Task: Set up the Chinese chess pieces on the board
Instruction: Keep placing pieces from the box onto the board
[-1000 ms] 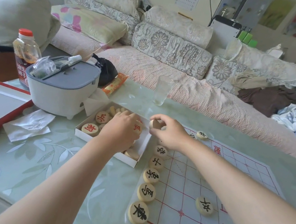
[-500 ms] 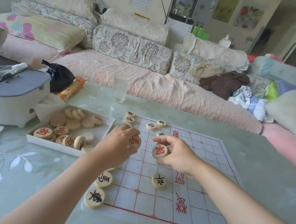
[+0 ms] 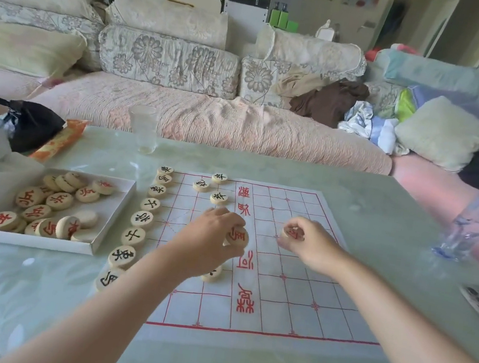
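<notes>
I saw the left hand (image 3: 207, 240) pinching a red piece (image 3: 238, 237) at its fingertips, face tilted toward me, over the board (image 3: 287, 286) middle. The right hand (image 3: 308, 245) pinched a second piece (image 3: 292, 232) just right.

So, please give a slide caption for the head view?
Left hand and right hand each hold a red-lettered piece over the board; black pieces line its edge.
</notes>
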A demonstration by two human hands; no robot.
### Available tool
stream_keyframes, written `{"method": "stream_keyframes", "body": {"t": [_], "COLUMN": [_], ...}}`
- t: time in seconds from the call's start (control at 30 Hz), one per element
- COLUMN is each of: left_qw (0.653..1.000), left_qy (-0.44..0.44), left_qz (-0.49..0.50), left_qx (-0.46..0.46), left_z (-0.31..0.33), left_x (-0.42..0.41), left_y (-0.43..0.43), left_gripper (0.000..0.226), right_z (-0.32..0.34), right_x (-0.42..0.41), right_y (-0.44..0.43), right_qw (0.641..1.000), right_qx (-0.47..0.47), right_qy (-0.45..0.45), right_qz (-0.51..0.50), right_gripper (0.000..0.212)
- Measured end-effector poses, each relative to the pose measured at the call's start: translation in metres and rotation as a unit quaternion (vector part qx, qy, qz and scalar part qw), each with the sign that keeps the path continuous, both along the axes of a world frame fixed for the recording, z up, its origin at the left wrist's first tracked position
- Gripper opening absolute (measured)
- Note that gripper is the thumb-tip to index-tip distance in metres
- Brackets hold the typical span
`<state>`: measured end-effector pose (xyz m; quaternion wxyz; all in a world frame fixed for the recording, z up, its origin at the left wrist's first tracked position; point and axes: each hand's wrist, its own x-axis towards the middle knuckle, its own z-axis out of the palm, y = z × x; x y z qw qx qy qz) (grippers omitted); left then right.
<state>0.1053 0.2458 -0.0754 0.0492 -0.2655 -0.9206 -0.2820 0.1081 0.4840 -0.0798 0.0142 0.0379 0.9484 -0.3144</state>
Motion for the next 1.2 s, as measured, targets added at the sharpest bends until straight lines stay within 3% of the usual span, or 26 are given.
{"method": "stream_keyframes", "body": {"t": [0.2,0.53,0.67,0.83,0.97,1.1,1.2], "left_qw": [0.999,0.996,0.996,0.994,0.991,0.992,0.992], "left_qy": [-0.011,-0.016,-0.028,-0.050,-0.066,-0.076,-0.079], "left_qz": [-0.025,-0.052,-0.041,-0.027,-0.019,-0.012,-0.003], "left_qx": [-0.016,-0.068,-0.079,-0.097,-0.113,-0.101,-0.094], "left_z": [-0.015,-0.040,-0.042,-0.045,-0.042,-0.039,-0.037], "left_x": [0.002,0.002,0.001,0.003,0.004,0.009,0.013], "left_y": [0.043,0.071,0.074,0.075,0.078,0.080,0.080], "left_gripper": [0.045,0.042,0.045,0.050,0.046,0.042,0.042], "right_z": [-0.010,-0.032,-0.023,-0.013,-0.019,-0.028,-0.028], "right_x": [0.016,0.041,0.038,0.047,0.058,0.063,0.066], "right_y": [0.028,0.036,0.064,0.123,0.135,0.134,0.134], "right_qw": [0.998,0.990,0.994,0.994,0.997,0.994,0.993], "right_qx": [0.051,0.111,0.096,0.087,0.043,0.102,0.119], "right_qy": [-0.034,-0.013,0.026,0.029,0.024,0.004,-0.010], "right_qz": [0.008,0.085,0.037,-0.066,-0.062,-0.025,-0.024], "right_gripper": [0.025,0.045,0.035,0.045,0.044,0.032,0.037]}}
